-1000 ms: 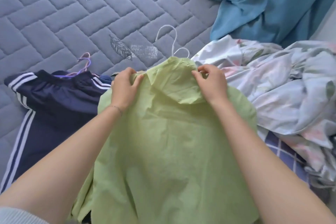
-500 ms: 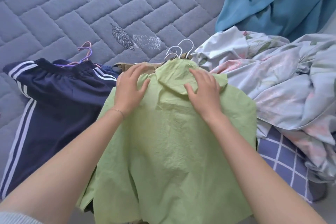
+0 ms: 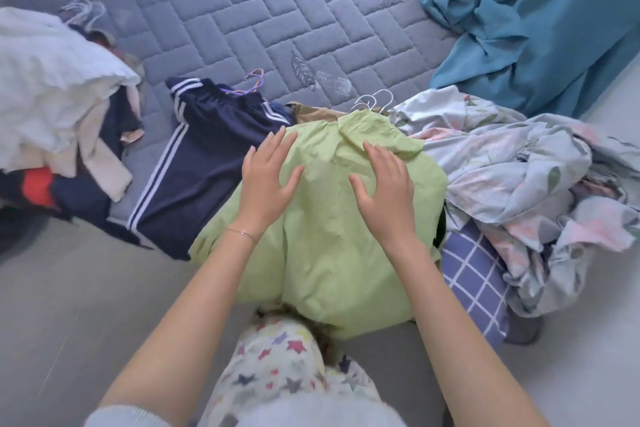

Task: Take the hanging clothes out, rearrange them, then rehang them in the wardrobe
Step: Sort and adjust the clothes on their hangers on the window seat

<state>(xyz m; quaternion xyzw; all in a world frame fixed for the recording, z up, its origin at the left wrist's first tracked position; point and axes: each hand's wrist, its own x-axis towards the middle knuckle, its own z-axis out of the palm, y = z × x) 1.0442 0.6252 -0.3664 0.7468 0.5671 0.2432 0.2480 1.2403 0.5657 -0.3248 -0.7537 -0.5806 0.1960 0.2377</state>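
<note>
Smoothing a green shirt (image 3: 332, 253) on the bed (image 3: 242, 10), both hands lie flat on it with fingers spread wide and nothing held.

Beyond the fingertips stretches the quilted grey bed, with a teal sheet (image 3: 540, 28) bunched well past the right hand (image 3: 384, 187) and a floral quilt (image 3: 526, 184) heaped just outside its little finger. Well out from the left hand (image 3: 268, 180) sits a pile of clothes (image 3: 59, 104). Navy shorts (image 3: 204, 163) with white stripes lie just beside the left fingers, on a purple hanger (image 3: 254, 81). The shirt lies under both palms, its collar just ahead of the right fingertips. White hanger hooks (image 3: 375, 100) stick out just past the collar, on the far side of the fingers. A thin bracelet (image 3: 242, 231) circles the left wrist.
</note>
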